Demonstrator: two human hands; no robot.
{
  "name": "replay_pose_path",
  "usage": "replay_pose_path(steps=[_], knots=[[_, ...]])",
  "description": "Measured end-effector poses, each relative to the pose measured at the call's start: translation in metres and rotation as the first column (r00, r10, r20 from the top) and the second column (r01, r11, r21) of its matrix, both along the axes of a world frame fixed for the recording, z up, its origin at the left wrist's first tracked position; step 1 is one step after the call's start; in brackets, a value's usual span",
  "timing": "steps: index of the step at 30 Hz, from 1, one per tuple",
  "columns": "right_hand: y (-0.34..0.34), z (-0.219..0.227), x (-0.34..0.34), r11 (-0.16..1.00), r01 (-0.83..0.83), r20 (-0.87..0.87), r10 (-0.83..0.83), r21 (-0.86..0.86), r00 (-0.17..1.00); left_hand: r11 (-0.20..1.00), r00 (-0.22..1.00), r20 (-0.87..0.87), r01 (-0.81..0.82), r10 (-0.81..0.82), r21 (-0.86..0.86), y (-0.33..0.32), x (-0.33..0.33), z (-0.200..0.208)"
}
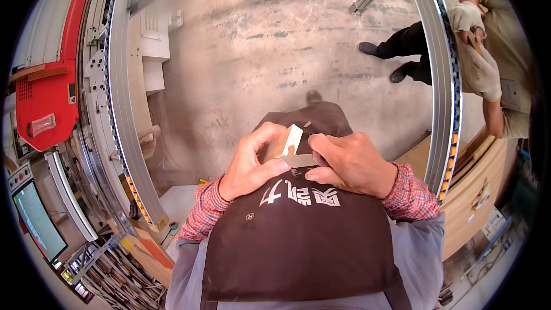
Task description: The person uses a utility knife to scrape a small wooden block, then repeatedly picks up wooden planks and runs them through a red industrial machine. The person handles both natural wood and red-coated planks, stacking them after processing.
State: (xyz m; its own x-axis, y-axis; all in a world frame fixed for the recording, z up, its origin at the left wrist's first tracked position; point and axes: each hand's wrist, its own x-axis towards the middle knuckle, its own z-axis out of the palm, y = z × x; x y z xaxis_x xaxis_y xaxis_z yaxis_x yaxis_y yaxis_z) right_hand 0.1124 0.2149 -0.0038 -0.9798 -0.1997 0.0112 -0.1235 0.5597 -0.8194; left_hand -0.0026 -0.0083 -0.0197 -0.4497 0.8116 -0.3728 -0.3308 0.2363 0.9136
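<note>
My left hand (pixel 251 163) is closed around a small wood block (pixel 293 138), whose pale, chipped end face points up between the fingers. In my right hand (pixel 357 162) is a flat metal blade (pixel 298 161), gripped between thumb and bent fingers. The blade lies across the near end of the block, close to my left thumb; whether its edge touches the wood I cannot tell. My right palm hides the rear of the tool. Both hands are held just above the dark apron (pixel 298 247) on my front.
Metal rails with chains flank me at left (pixel 123 80) and right (pixel 433 80). A co-worker in white gloves (pixel 468 17) stands beyond the right rail, beside wooden boards (pixel 476 195). At left are a red machine panel (pixel 49 100) and a monitor (pixel 40 218).
</note>
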Motion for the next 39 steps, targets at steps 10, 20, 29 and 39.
replay_pose_path(steps=[10, 20, 29, 39], knots=[[-0.008, -0.01, 0.007, 0.998, -0.003, -0.091, 0.009, 0.063, 0.996, 0.998, 0.999, -0.04, 0.001, 0.001, 0.067, -0.003, 0.006, -0.009], [-0.007, -0.01, 0.009, 0.998, -0.02, -0.063, 0.024, 0.057, 0.998, 0.996, 0.997, -0.063, 0.045, -0.041, 0.078, -0.003, 0.004, -0.007], [-0.002, -0.015, 0.01, 0.996, -0.056, -0.089, 0.062, 0.066, 0.994, 0.992, 0.993, -0.113, 0.04, -0.026, 0.12, -0.003, 0.005, -0.011], [0.002, -0.01, 0.005, 0.993, -0.073, -0.073, 0.08, 0.098, 0.994, 0.99, 0.99, -0.132, 0.067, -0.051, 0.125, -0.004, -0.002, -0.011]])
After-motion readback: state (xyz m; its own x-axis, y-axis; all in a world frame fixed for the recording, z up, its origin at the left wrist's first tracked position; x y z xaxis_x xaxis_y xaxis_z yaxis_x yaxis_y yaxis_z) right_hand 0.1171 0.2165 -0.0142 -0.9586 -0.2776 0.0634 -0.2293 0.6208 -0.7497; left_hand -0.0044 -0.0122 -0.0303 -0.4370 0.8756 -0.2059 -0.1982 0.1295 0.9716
